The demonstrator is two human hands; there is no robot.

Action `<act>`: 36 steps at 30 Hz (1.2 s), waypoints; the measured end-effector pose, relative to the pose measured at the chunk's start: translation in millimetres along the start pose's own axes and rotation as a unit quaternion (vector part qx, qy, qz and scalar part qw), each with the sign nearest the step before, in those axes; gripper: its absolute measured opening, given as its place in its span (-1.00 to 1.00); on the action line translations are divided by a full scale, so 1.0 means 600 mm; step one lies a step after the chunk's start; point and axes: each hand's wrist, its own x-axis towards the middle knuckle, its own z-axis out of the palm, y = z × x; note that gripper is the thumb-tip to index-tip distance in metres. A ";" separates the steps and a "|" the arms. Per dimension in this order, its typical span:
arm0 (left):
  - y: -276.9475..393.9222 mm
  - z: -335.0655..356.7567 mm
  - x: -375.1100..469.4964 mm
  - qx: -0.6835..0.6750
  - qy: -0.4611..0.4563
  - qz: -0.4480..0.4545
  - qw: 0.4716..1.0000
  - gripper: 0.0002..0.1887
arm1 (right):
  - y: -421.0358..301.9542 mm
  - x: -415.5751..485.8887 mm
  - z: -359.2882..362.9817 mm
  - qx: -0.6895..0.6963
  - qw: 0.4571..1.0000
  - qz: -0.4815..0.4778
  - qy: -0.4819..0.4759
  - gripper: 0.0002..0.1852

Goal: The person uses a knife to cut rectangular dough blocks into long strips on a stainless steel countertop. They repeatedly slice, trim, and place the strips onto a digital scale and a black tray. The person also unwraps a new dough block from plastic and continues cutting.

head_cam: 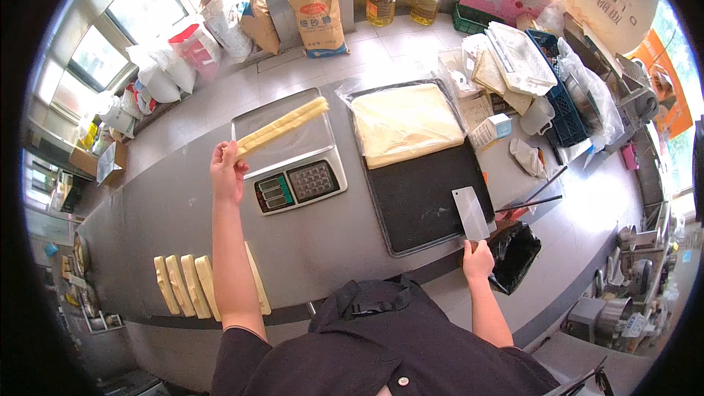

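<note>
One end of a long strip of pale dough (283,125) is pinched in my left hand (227,169); the strip slants up to the right above the steel pan of a digital scale (297,187). My right hand (477,259) grips the handle of a cleaver (470,213), its broad blade over the near right corner of a black baking tray (423,203). A dough slab (407,121), partly under clear plastic film, fills the far half of that tray. Several cut dough strips (187,286) lie side by side at the table's near left, some behind my left forearm.
A bin with a black bag (514,258) stands right of the table's near edge. Beyond the tray are a milk carton (491,131), a plastic jug (537,115) and stacked crates (558,88). Oil bottles (380,4) and a paper sack (319,22) stand along the wall.
</note>
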 end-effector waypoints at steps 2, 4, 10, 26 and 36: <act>-0.043 -0.016 0.043 0.033 0.047 -0.045 0.997 -0.75 | 0.022 0.037 0.007 -0.017 1.000 -0.024 0.005 -0.52; -0.069 -0.030 0.061 0.166 0.111 -0.124 0.972 -0.71 | 0.039 0.056 0.015 -0.020 0.997 -0.062 0.028 -0.55; -0.213 0.149 -0.030 0.708 -0.032 0.228 0.668 -0.56 | 0.046 0.076 0.029 0.066 0.996 -0.066 0.014 -0.64; -0.429 0.402 -0.052 0.645 -0.129 -0.006 0.753 -0.62 | 0.005 0.158 -0.003 0.083 0.992 -0.086 -0.046 -0.62; -0.401 0.490 0.091 0.342 -0.133 0.078 0.927 -0.67 | -0.102 0.261 0.025 0.338 0.936 -0.020 -0.100 -0.57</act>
